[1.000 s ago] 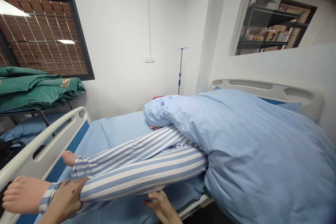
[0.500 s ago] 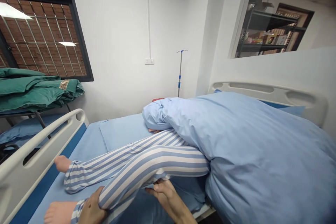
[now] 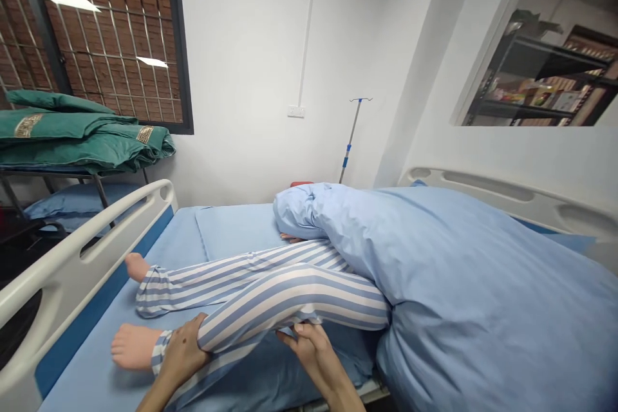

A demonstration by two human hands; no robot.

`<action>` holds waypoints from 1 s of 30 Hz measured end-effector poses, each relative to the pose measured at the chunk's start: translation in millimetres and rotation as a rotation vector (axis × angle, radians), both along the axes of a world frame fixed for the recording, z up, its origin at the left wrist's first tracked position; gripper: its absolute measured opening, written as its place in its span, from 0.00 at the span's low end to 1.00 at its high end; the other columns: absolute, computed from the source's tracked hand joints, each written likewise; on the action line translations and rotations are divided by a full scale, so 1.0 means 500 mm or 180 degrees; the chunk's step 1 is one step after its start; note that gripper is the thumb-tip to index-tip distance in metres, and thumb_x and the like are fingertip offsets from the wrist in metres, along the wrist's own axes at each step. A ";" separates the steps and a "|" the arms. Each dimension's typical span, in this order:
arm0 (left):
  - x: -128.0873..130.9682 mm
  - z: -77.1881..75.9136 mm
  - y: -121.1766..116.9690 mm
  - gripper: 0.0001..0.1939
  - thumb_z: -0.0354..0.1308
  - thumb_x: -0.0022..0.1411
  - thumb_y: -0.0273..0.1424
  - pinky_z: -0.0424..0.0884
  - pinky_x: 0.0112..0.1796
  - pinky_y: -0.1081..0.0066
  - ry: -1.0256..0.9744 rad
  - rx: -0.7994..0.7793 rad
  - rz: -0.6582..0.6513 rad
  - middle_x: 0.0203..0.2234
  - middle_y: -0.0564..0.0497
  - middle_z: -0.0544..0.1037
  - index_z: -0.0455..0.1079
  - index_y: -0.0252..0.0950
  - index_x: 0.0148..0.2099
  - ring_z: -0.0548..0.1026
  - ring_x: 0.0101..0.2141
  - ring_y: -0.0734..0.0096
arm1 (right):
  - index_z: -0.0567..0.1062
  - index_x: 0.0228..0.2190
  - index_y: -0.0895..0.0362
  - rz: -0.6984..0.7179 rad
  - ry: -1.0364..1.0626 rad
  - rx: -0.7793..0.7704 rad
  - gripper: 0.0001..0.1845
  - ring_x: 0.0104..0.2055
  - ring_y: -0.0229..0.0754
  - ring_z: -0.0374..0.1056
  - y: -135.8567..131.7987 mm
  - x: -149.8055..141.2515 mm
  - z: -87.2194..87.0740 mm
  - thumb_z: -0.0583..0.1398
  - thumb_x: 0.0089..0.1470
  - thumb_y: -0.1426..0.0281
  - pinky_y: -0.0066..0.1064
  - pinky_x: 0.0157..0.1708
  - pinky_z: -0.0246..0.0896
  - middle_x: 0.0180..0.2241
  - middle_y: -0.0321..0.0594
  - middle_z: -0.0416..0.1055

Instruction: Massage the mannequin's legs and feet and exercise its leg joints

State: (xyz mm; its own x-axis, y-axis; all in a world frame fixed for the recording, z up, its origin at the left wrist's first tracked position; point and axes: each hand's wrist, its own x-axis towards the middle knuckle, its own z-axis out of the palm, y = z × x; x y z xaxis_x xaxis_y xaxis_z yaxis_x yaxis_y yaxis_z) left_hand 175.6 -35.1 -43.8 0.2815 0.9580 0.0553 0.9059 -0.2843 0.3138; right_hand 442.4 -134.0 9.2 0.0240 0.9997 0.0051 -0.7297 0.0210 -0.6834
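A figure with manikin-like feet lies on the bed in blue-and-white striped trousers. Its near leg (image 3: 294,293) is bent at the knee, while the far leg (image 3: 232,277) rests stretched out on the sheet. My left hand (image 3: 186,347) is wrapped round the near leg's shin, just above the bare near foot (image 3: 136,346). Under the bent knee, my right hand (image 3: 309,342) grips from below, with part of its fingers hidden by the cloth. A thick light-blue quilt (image 3: 434,270) covers the figure from the thighs up.
The bed has a cream footboard (image 3: 101,238) on the left and a matching headboard (image 3: 483,183) at the right. An IV pole (image 3: 350,141) stands beyond the bed against the wall. Green folded bedding (image 3: 87,135) is piled on another bed by the barred window (image 3: 106,38).
The camera view has shifted and tilted, so the bed's foot end shows more fully. Both hands keep their places on the near leg, which looks little changed.
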 end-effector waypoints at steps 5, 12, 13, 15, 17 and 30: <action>-0.044 0.024 0.027 0.34 0.48 0.40 0.25 0.56 0.49 0.64 0.0450 0.0340 -0.0131 0.51 0.46 0.68 0.60 0.36 0.55 0.65 0.51 0.60 | 0.72 0.24 0.58 -0.0074 0.0001 -0.0140 0.04 0.43 0.46 0.65 -0.009 -0.002 -0.023 0.63 0.42 0.73 0.47 0.47 0.57 0.35 0.40 0.72; -0.100 0.150 0.022 0.31 0.47 0.40 0.24 0.57 0.48 0.60 0.0878 0.0806 -0.0406 0.47 0.46 0.71 0.64 0.37 0.51 0.66 0.49 0.57 | 0.72 0.22 0.58 -0.0116 0.0158 -0.0463 0.06 0.42 0.45 0.66 -0.010 -0.022 -0.071 0.65 0.38 0.75 0.46 0.45 0.59 0.32 0.39 0.72; -0.108 0.167 0.018 0.30 0.47 0.40 0.24 0.57 0.47 0.59 0.0941 0.0843 -0.0433 0.46 0.46 0.72 0.65 0.38 0.50 0.67 0.48 0.57 | 0.72 0.23 0.58 -0.0103 0.0172 -0.0517 0.07 0.42 0.45 0.66 -0.009 -0.028 -0.082 0.66 0.38 0.75 0.45 0.45 0.59 0.33 0.40 0.72; -0.122 0.194 0.010 0.29 0.47 0.41 0.23 0.57 0.46 0.59 0.1075 0.0929 -0.0483 0.45 0.46 0.72 0.66 0.38 0.49 0.67 0.47 0.57 | 0.72 0.24 0.58 -0.0082 0.0240 -0.0625 0.08 0.40 0.45 0.66 -0.003 -0.042 -0.110 0.66 0.37 0.76 0.44 0.43 0.60 0.33 0.40 0.72; -0.132 0.216 0.001 0.28 0.47 0.41 0.22 0.56 0.47 0.57 0.1224 0.1010 -0.0528 0.45 0.45 0.72 0.66 0.38 0.49 0.67 0.46 0.56 | 0.72 0.23 0.58 -0.0058 0.0374 -0.0732 0.08 0.37 0.43 0.67 0.004 -0.059 -0.141 0.65 0.36 0.77 0.44 0.42 0.60 0.30 0.38 0.72; -0.128 0.226 -0.023 0.29 0.47 0.43 0.21 0.55 0.45 0.55 0.1554 0.0880 -0.0528 0.42 0.45 0.73 0.64 0.37 0.51 0.67 0.43 0.54 | 0.76 0.24 0.58 0.0176 0.0708 -0.0701 0.08 0.38 0.44 0.67 0.021 -0.091 -0.178 0.63 0.36 0.78 0.42 0.43 0.59 0.31 0.41 0.74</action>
State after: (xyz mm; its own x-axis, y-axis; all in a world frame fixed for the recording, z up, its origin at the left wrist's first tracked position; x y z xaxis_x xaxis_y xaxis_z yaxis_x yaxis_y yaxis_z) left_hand 111.6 -46.4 69.2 0.4822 0.8674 0.1233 0.8634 -0.4466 -0.2348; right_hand 397.0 -123.5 -79.8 -0.0540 0.9760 -0.2110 -0.8577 -0.1536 -0.4906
